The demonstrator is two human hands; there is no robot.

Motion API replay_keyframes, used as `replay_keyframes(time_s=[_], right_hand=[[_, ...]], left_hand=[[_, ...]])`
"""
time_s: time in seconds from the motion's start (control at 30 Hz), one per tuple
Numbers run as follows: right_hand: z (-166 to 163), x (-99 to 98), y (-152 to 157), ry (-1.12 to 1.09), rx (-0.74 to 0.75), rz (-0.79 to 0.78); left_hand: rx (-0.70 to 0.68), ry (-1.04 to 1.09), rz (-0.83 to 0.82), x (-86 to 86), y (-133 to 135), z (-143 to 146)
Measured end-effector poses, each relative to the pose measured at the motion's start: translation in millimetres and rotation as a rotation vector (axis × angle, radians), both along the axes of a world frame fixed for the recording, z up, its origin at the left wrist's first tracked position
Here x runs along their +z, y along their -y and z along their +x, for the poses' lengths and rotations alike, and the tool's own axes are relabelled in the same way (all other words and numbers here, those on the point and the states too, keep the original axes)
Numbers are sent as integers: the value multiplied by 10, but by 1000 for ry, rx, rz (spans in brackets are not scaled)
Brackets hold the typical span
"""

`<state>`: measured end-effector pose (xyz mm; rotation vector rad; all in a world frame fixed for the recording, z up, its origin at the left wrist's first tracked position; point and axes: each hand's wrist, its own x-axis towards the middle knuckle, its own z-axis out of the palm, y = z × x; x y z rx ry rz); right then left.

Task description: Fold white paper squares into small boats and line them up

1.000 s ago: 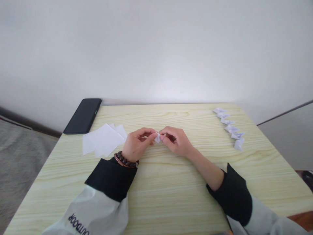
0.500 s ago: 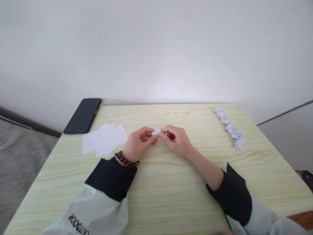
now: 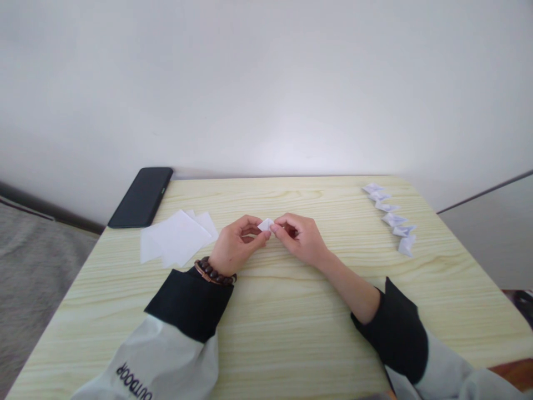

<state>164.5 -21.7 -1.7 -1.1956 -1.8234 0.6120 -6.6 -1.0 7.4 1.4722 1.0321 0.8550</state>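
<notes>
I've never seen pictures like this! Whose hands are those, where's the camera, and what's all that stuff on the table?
There's no robot here, just a person working with two bare hands. The camera is worn on their head, looking forward and down. The left hand, with a beaded bracelet at its wrist, and the right hand hold a small folded piece of white paper between their fingers. On the pale table, loose white sheets overlap on the left, near a flat black device, perhaps a phone. On the right, little folded paper shapes lie in a row.
</notes>
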Motion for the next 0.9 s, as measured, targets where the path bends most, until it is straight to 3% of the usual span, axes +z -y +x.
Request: replay_keyframes(time_s=[0.2, 0.53, 0.9], right_hand=[[6, 1, -7, -6, -7, -14], [3, 24, -6, 84, 37, 80], [-7, -22, -10, 67, 66, 113]], left_hand=[[31, 67, -20, 25, 4, 6], [57, 6, 48, 4, 4, -24], [154, -120, 226, -25, -3, -14]])
